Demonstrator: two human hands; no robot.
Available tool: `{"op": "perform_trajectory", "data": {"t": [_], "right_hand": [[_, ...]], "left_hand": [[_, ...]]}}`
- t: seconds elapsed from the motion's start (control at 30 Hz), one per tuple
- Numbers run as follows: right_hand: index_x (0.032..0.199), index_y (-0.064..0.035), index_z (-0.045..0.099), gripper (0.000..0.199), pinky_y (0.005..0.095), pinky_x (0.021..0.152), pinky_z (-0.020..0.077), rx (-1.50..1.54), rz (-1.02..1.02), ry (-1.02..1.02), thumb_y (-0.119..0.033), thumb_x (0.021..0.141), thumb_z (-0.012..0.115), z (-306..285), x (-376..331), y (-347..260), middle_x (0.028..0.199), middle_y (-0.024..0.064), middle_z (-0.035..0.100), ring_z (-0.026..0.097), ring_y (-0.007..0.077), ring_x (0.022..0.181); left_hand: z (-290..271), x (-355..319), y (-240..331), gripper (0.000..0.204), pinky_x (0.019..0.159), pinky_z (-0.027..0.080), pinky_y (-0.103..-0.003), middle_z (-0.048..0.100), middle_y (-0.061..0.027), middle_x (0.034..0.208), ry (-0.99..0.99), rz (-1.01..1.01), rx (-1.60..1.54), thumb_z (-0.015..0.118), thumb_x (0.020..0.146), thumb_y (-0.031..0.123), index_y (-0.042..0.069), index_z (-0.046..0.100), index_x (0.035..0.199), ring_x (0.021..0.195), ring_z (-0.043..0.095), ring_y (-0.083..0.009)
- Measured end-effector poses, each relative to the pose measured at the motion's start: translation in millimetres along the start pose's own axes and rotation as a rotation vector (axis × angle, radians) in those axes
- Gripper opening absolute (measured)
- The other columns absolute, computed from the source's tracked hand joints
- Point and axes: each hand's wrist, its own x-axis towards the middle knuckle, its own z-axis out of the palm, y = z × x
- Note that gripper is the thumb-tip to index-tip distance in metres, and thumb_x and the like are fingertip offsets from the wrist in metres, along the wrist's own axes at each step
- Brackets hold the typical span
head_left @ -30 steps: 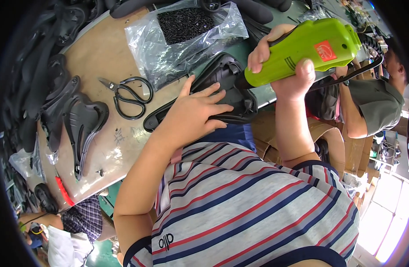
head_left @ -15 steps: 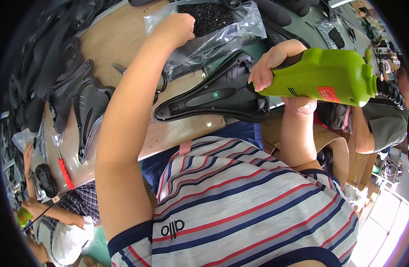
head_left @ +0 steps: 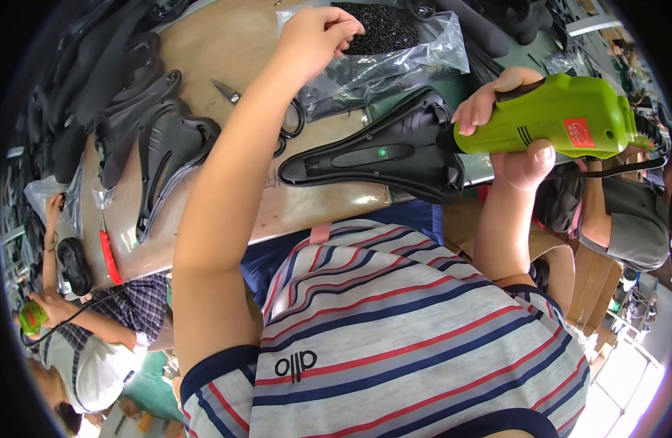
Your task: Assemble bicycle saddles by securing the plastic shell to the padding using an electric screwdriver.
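A black bicycle saddle (head_left: 361,137) lies underside up on the workbench, its narrow nose toward the left. My right hand (head_left: 522,157) is wrapped round a green electric screwdriver (head_left: 551,117), whose dark tip points left over the saddle's wide end. My left hand (head_left: 321,40) reaches to the near left edge of an open clear plastic bag (head_left: 336,91) filled with small black screw-like parts (head_left: 386,31). Its thumb and fingertips are pinched together; anything between them is too small to make out. Scissors with black handles (head_left: 292,120) lie partly behind my left forearm.
Another black saddle base (head_left: 168,146) and many dark saddle parts (head_left: 80,80) pile up at the left. A red-handled tool (head_left: 109,257) lies near the bench edge. Co-workers sit at the left (head_left: 95,365) and right (head_left: 628,226); a cardboard box (head_left: 592,281) stands right.
The view has shifted, so the bench items sit farther right. My left hand has turned so that its pinched thumb and fingertips show. The screwdriver's dark tip now shows; my right hand keeps its grip.
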Motion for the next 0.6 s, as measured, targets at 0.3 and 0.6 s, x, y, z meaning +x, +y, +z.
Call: {"op": "perform_trajectory", "data": {"t": [0.3,0.6], "right_hand": [[0.115,0.0003,0.045,0.071,0.0362,0.066,0.0411,0.261,-0.155,-0.121,-0.058,0.077,0.059,-19,6,-22,0.078,0.0091,0.052,0.053,0.022,0.066],[0.104,-0.0063,0.047,0.054,0.0263,0.065,0.0392,0.695,-0.08,-0.247,-0.042,0.073,0.071,23,35,-32,0.075,-0.0004,0.053,0.052,0.0121,0.064]], "left_hand": [[-6,-143,33,0.034,0.049,0.028,-0.02,0.041,0.0028,0.061,0.043,-0.252,-0.721,0.047,0.098,0.03,0.007,0.049,0.072,0.054,0.037,-0.0068],[46,-186,43,0.037,0.049,0.029,-0.021,0.043,-0.0004,0.064,0.138,-0.285,-1.109,0.05,0.097,0.034,0.006,0.048,0.073,0.055,0.037,-0.0073]]}}
